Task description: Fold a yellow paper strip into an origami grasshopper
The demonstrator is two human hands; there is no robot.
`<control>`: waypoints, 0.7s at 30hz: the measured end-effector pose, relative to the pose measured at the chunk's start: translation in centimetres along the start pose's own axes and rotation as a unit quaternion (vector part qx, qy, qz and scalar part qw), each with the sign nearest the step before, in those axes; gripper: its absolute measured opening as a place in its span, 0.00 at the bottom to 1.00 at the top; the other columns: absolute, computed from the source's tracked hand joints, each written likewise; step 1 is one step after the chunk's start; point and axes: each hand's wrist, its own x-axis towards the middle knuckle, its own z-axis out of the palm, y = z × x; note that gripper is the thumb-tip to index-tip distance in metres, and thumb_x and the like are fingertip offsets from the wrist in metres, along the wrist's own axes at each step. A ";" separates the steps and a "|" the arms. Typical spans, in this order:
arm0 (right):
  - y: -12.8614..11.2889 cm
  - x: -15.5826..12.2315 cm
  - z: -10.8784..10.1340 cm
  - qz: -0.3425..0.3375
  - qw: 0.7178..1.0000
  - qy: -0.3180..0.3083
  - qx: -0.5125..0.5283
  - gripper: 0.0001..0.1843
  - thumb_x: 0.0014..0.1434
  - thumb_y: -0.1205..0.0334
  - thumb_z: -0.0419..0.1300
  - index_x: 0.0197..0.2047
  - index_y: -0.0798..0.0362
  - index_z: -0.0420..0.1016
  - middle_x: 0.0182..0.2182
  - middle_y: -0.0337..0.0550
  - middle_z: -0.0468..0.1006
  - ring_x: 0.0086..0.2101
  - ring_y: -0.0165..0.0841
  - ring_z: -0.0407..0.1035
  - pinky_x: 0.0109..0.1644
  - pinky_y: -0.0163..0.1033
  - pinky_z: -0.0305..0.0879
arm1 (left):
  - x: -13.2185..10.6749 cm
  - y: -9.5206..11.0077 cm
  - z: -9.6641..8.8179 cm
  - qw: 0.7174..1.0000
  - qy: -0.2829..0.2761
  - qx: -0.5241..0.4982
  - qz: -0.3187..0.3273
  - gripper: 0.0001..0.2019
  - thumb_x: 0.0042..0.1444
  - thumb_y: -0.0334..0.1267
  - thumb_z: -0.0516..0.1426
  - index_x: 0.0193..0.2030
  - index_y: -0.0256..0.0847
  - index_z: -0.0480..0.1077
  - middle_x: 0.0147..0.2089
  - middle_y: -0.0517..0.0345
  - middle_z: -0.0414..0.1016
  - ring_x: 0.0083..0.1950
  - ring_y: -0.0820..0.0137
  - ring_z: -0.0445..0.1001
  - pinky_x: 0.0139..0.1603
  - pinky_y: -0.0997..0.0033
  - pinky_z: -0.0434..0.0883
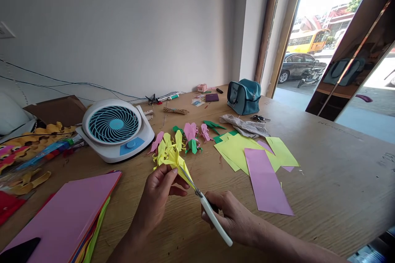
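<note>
My left hand (pixel 162 189) pinches a folded yellow paper figure (pixel 174 159) between thumb and fingers. My right hand (pixel 230 215) is closed around the handles of a pair of scissors (pixel 211 213) with a white grip. The scissor blades point up and left and lie against the yellow paper, close to my left fingertips. Whether the blades are parted is hard to make out. Just behind, a cluster of folded paper figures in yellow, pink (pixel 190 130) and green (pixel 193 146) lies on the wooden table (pixel 173 234).
A white fan (pixel 115 129) stands at the left, behind a stack of coloured paper (pixel 68 213). To the right lie yellow sheets (pixel 234 152) and a purple sheet (pixel 267 183). Farther back are a teal bag (pixel 247 96), keys (pixel 259 118), twine (pixel 175 110) and a dark red booklet (pixel 212 97).
</note>
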 end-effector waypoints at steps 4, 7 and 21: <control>-0.3 -0.1 -0.2 0.000 1.000 -0.005 0.012 0.10 0.63 0.58 0.57 0.32 0.54 0.69 0.23 0.32 0.65 0.25 0.25 0.55 0.28 0.32 0.53 | 0.0 0.0 -0.1 1.000 0.007 -0.002 0.003 0.14 0.50 0.45 0.64 0.34 0.36 0.71 0.27 0.60 0.75 0.27 0.71 0.75 0.24 0.73 0.76; -0.3 -0.2 -0.3 -0.004 1.000 -0.007 0.016 0.10 0.63 0.58 0.57 0.32 0.54 0.69 0.23 0.33 0.66 0.25 0.25 0.57 0.30 0.32 0.54 | 0.0 0.0 -0.1 1.000 0.005 -0.001 0.009 0.13 0.51 0.45 0.64 0.34 0.36 0.71 0.28 0.60 0.76 0.26 0.71 0.75 0.23 0.73 0.76; 1.2 -0.1 -0.5 -0.007 0.998 -0.042 0.045 0.20 0.65 0.44 0.55 0.37 0.54 0.70 0.24 0.35 0.67 0.26 0.28 0.60 0.30 0.34 0.55 | -0.2 0.0 0.5 0.999 -0.010 0.003 0.034 0.09 0.55 0.42 0.59 0.35 0.37 0.70 0.26 0.61 0.76 0.27 0.71 0.78 0.24 0.75 0.77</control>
